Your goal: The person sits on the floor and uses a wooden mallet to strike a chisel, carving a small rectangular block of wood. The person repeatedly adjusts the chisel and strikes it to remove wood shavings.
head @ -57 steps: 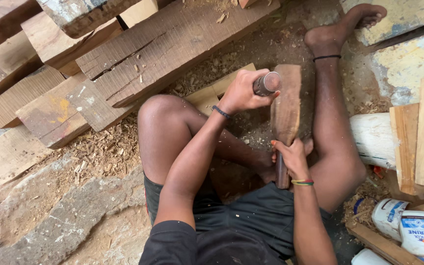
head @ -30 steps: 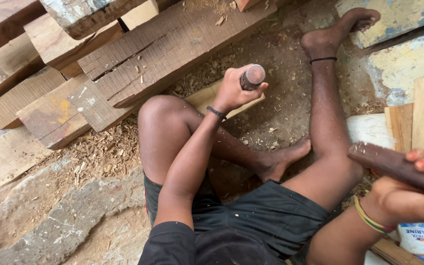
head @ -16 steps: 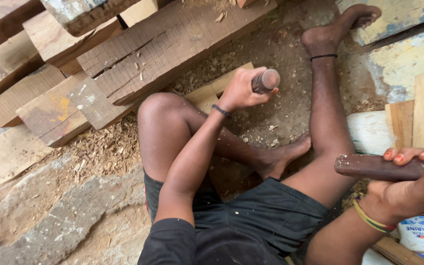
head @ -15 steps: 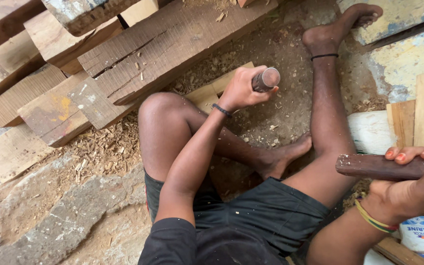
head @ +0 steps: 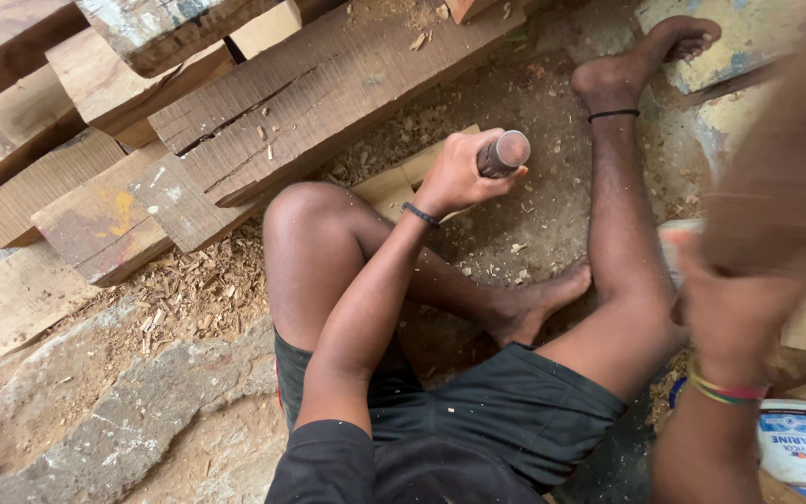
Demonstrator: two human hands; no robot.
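Right hand (head: 739, 317) nearer, blurred; left hand (head: 459, 173) round handle (head: 504, 154)

Beyond my left hand (head: 459, 173) rough wooden beams (head: 328, 84) lie stacked on the dirt floor (head: 562, 201); wood shavings (head: 198, 289) and grey stone (head: 123, 420) lie to its left.

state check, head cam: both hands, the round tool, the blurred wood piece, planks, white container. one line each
Left hand: raised, closed around the tool.
Dark cylindrical wooden-handled tool: held off the ground, flat end toward the camera.
Right hand: close to the camera, motion-blurred, gripping the wood piece.
Brown wood piece: lifted, blurred; shape unclear.
Stacked rough wooden planks: lying flat, cracked.
White plastic container: on the ground, partly cut off.
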